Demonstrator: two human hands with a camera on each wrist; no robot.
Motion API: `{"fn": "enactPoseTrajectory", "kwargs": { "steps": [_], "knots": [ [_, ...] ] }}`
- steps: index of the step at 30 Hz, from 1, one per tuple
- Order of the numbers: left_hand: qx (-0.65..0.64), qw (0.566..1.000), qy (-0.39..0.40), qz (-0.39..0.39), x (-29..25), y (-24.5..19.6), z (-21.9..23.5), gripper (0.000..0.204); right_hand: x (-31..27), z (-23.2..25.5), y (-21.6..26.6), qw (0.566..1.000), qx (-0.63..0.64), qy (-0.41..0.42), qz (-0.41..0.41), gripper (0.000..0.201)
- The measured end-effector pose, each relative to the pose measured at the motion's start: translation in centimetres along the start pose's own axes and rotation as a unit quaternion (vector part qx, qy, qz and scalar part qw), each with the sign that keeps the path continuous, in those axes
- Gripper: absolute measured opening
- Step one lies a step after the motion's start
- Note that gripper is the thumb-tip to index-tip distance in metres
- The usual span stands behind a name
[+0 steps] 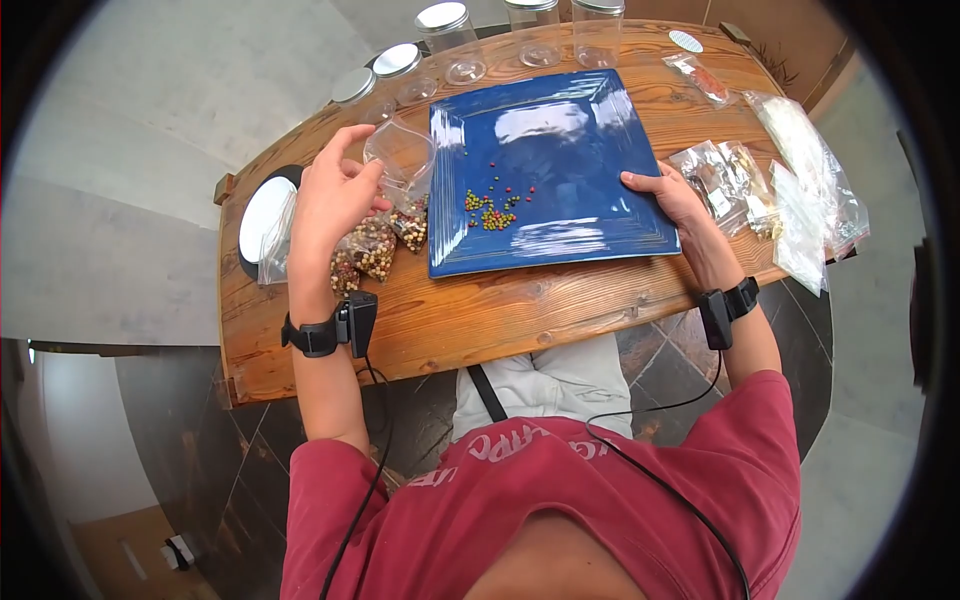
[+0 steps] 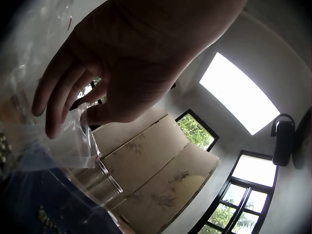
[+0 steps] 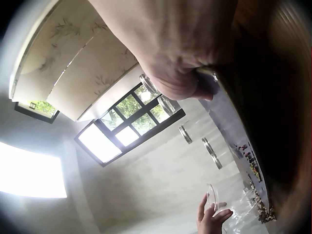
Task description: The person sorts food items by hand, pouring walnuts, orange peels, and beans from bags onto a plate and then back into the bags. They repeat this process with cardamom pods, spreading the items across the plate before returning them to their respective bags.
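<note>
one of the hands (image 2: 114,68) pinches a clear plastic bag (image 2: 70,151) near a blue plate (image 2: 73,209), windows (image 2: 197,129) beyond.

Head view: bright, evenly lit; black corners, fisheye bowing of the counter (image 1: 490,320).
Plate (image 1: 570,200): glossy, white glare across its middle and along its rim.
Bag (image 1: 398,155): see-through, edged with thin highlights.
Left wrist view: dim; left hand (image 2: 114,70) backlit and shadowed, daylight from windows (image 2: 255,168), one pane (image 2: 239,92) burnt white.
Grains (image 2: 46,218): blurred, out of focus there.
Right wrist view: hazy; right hand (image 3: 180,53) soft, near-black shadow beyond the plate, left-edge pane blown out.
Wrist corners: darkened, lines curved.
</note>
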State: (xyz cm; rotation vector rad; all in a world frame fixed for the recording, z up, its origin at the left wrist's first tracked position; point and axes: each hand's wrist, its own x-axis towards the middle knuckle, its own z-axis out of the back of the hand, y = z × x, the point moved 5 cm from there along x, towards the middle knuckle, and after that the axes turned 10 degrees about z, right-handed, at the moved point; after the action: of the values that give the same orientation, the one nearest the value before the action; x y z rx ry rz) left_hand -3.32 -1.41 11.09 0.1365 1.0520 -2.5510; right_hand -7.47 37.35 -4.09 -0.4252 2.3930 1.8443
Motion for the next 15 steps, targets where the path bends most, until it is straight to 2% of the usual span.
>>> {"fn": "enactPoseTrajectory", "kwargs": {
  "steps": [4, 8, 15],
  "knots": [
    [-0.04, 0.999, -0.004, -0.017, -0.2, 0.1, -0.1, 0.036, -0.1, 1.0, -0.6, 0.999, -0.009, -0.029, 0.011, 0.033],
    [0.0, 0.999, -0.028, -0.036, 0.9, 1.3, -0.7, 0.025, -0.8, 1.7, -0.1, 0.999, 0.006, -0.037, 0.023, 0.032],
    [0.075, 0.995, -0.049, -0.042, 0.6, 0.7, -1.3, 0.033, -1.9, 3.7, 1.6, 0.998, -0.007, -0.051, 0.043, 0.036]
  ]
}}
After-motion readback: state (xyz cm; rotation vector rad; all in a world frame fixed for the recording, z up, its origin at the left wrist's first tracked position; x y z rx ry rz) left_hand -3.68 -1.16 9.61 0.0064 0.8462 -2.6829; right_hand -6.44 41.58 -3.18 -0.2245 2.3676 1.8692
